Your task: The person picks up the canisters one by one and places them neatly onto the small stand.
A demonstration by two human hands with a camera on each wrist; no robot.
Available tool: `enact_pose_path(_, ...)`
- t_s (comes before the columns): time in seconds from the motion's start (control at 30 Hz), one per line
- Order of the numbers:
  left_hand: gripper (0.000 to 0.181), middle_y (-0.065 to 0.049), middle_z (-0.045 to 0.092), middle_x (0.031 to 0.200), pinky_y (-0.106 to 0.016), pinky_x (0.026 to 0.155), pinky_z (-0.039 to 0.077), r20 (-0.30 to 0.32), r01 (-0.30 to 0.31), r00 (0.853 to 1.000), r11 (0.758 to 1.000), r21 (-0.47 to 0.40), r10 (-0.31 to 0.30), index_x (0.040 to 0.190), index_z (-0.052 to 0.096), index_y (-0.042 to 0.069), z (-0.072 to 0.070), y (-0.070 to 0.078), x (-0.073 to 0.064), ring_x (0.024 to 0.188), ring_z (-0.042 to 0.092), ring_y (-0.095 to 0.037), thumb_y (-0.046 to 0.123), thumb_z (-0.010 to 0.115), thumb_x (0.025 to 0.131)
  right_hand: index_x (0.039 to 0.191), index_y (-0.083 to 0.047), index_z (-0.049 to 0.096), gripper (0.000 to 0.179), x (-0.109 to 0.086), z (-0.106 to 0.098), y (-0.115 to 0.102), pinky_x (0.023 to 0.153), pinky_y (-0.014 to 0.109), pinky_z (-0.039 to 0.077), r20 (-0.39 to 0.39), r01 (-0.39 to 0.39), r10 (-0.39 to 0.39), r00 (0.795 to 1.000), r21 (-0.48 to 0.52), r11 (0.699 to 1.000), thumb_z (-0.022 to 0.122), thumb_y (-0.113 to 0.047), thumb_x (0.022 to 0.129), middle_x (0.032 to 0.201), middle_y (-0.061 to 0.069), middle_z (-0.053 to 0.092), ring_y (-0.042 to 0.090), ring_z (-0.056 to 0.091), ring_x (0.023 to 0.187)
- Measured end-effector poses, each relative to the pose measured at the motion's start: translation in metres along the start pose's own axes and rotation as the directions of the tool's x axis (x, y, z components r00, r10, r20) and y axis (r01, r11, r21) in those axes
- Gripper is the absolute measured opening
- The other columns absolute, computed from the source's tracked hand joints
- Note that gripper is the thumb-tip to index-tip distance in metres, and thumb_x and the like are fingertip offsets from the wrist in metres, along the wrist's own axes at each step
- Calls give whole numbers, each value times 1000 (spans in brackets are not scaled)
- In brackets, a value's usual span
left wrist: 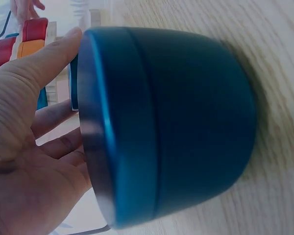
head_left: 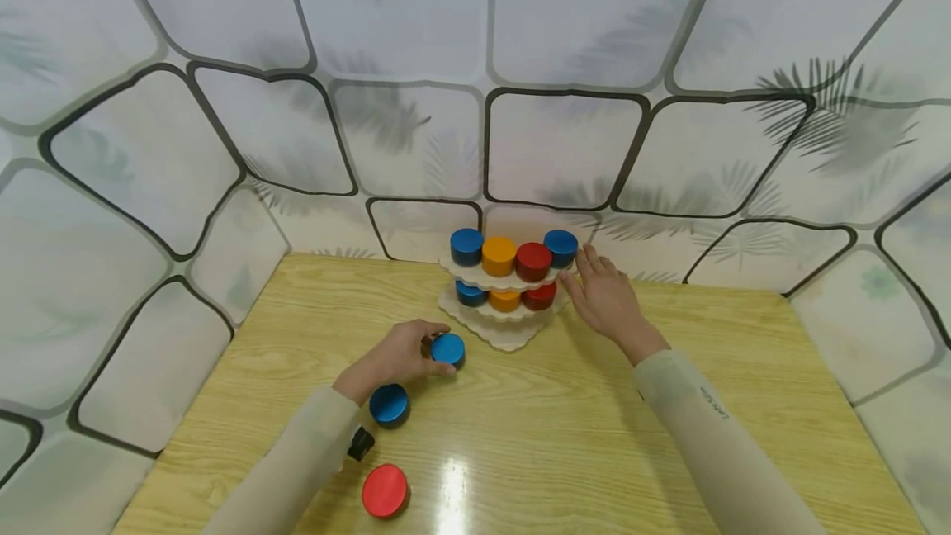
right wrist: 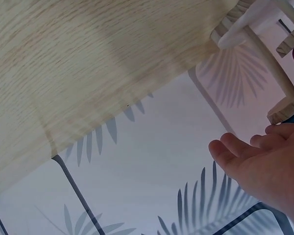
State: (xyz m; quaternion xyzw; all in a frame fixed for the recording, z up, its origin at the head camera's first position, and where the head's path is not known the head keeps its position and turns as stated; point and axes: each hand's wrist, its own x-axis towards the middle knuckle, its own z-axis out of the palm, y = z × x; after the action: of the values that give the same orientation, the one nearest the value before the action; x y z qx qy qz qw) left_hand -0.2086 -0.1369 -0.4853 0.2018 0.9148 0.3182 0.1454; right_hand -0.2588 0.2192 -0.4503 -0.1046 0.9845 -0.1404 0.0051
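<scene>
My left hand (head_left: 401, 353) has its thumb and fingers round a small round blue tin (head_left: 448, 349) on the table. Just behind that hand stands a second blue tin (head_left: 390, 405), which fills much of the left wrist view and hides most of the held one there. At the back, a tiered wooden stand (head_left: 508, 337) bears blue, orange and red tins on two levels. My right hand (head_left: 605, 295) is at the stand's right side, fingers extended, fingertips close beside the top right blue tin (head_left: 560, 247) and the upper tier's edge.
A red tin (head_left: 385, 491) sits near the front of the wooden table (head_left: 535, 452). By the left sleeve lies a small black object (head_left: 361, 442). Patterned walls (head_left: 565, 147) close in the table at the back and sides, the stand standing close to the back one.
</scene>
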Motion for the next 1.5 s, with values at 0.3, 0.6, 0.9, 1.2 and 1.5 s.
enact_pose_path(0.3,69,-10,72,123,-39,91,58,1,12,1000,1000,19,-12,141,65,2,0,1,1,101,63,-18,33,91,85,165,5,20,73,1,-3,-1,121,73,29,11,6,-6,1000,-10,1000,27,-47,116,174,25,15,55,29,154)
enact_pose_path(0.6,69,-7,72,120,-38,91,57,4,24,1000,1000,-2,-24,140,66,2,1,0,1,98,62,-16,30,93,83,165,6,21,72,1,-4,-3,121,72,30,14,0,0,1000,-11,1000,27,-46,116,173,26,20,55,31,153)
enact_pose_path(0.9,68,-6,72,118,-38,90,57,-2,40,999,999,-27,-40,140,65,3,2,-2,3,99,63,-16,31,92,84,164,8,23,73,1,1,1,121,71,32,-3,7,-7,1000,-14,1000,28,-47,116,171,28,25,55,35,151)
enact_pose_path(1.2,67,-13,71,126,-38,91,62,-33,37,999,993,-112,-41,141,63,2,-1,-1,7,104,70,-22,28,90,86,163,8,24,73,1,4,3,121,69,34,-7,13,-13,1000,-12,1000,28,-47,116,170,30,26,55,36,150)
enact_pose_path(1.5,67,-13,71,129,-30,82,60,-29,-5,1000,996,-90,2,140,65,3,3,16,18,93,68,-16,33,90,86,163,8,24,72,1,0,0,121,70,32,-8,13,-13,1000,-8,1000,30,-46,116,169,30,27,56,36,150)
